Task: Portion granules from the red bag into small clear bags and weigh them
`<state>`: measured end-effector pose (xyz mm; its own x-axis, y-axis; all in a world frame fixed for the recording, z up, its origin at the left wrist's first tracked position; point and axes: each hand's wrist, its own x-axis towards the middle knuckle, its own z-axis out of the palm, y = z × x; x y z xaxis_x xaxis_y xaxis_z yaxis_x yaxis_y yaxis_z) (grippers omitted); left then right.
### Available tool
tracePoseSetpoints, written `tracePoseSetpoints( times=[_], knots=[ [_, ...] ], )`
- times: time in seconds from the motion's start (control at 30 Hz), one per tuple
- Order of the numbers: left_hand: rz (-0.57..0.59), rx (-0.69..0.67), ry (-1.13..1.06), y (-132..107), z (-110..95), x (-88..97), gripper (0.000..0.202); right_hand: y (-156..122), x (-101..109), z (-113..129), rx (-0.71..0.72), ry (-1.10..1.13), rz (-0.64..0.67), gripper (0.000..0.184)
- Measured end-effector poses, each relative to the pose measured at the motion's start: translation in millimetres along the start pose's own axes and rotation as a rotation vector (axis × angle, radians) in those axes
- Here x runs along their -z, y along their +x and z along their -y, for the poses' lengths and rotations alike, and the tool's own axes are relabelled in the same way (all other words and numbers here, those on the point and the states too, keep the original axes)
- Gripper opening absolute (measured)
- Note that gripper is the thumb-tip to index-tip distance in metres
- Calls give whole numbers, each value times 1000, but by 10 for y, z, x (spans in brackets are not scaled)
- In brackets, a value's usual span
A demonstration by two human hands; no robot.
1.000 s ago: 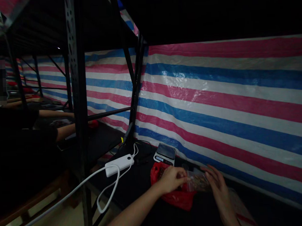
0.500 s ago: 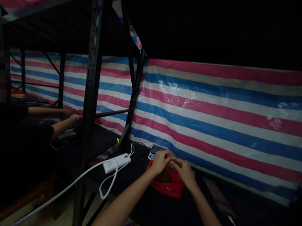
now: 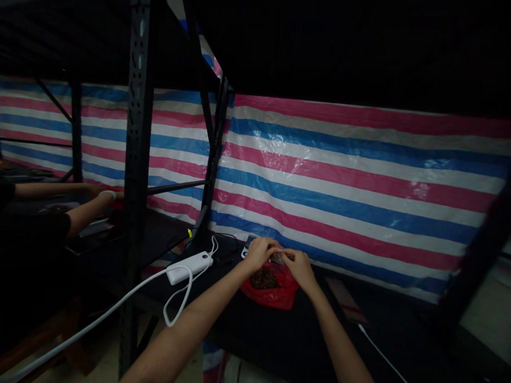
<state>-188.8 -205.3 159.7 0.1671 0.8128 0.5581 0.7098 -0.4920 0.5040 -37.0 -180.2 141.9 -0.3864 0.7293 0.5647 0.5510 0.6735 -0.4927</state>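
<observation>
My left hand (image 3: 259, 252) and my right hand (image 3: 300, 268) meet fingertip to fingertip over the far side of a red plastic bag (image 3: 272, 298). Both are closed in a pinch. Just below the fingertips shows a bit of shiny, see-through plastic (image 3: 276, 259), which seems to be what they grip; its shape is too dim to make out. The red bag lies open on the black tabletop, with a heap of small brown pieces (image 3: 263, 279) inside. Behind my left hand, a dark and white object (image 3: 246, 248) is partly hidden.
A white power strip (image 3: 190, 268) with a looping white cable lies left of the bag. To the right rests a phone-like slab (image 3: 346, 300) with a white cord. A black metal post (image 3: 138, 163) divides off the left, where a co-worker's arms (image 3: 89, 213) reach forward. Striped sheeting hangs behind.
The view has swung a little right, so everything sits further left and higher. My hands stay pinched together over the red bag, and more of the brown heap shows.
</observation>
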Motion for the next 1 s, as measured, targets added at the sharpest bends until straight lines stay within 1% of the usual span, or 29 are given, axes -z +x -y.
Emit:
tracePoseSetpoints(
  times=[0.07, 0.17, 0.27, 0.33, 0.47, 0.57, 0.6, 0.63, 0.7, 0.77, 0.87, 0.93, 1.0],
  knots=[
    [46, -22, 53, 60, 24, 40, 24, 15, 4, 25, 2, -34, -17, 28],
    [114, -15, 139, 134, 40, 125, 23, 19, -16, 88, 9, -106, -57, 27],
    [187, 0, 189, 170, 65, 185, 26, 31, -53, 127, 14, -156, -36, 24],
    [237, 6, 172, 177, 103, 196, 26, 50, -80, 123, 4, -144, -10, 22],
    [347, -6, 96, 211, 225, 176, 19, 93, -108, 26, -25, -97, 10, 19],
    [447, -35, 54, 269, 321, 145, 17, 125, -83, -115, -97, -47, 3, 20],
    [460, -40, 47, 289, 347, 129, 17, 135, -70, -163, -129, -29, 2, 21],
    [454, -40, 52, 308, 368, 108, 17, 146, -60, -205, -161, -5, 4, 22],
    [401, -25, 87, 340, 397, 48, 19, 164, -56, -262, -210, 59, 24, 23],
    [352, -8, 121, 363, 410, -28, 23, 178, -76, -290, -216, 103, 47, 23],
    [310, 5, 144, 380, 420, -141, 26, 193, -125, -336, -196, 43, 44, 24],
    [286, 21, 186, 379, 434, -196, 24, 208, -149, -408, -221, 8, 36, 23],
    [270, 33, 235, 366, 456, -232, 23, 233, -166, -510, -277, 109, 35, 20]
  ],
)
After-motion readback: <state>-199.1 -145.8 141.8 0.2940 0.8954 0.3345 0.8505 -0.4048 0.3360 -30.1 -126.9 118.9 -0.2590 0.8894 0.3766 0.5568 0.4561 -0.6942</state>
